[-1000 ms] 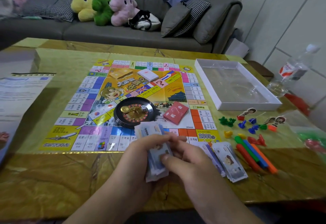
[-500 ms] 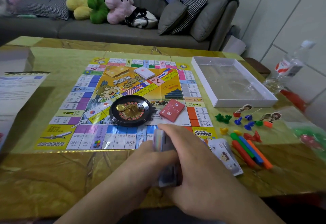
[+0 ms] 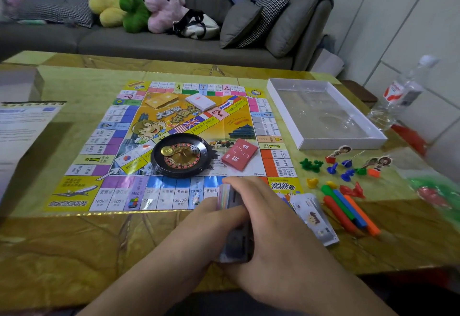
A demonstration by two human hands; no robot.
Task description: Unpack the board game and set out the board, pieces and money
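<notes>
Both hands, left (image 3: 214, 218) and right (image 3: 268, 226), clasp thin paper banknotes (image 3: 230, 206) (edge-on).

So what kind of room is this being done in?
Most likely a home living room: a grey sofa with three plush toys stands behind a low table holding the game board.

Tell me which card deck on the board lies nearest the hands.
The red card deck, right of the black roulette wheel; the white deck lies at the far edge.
</notes>
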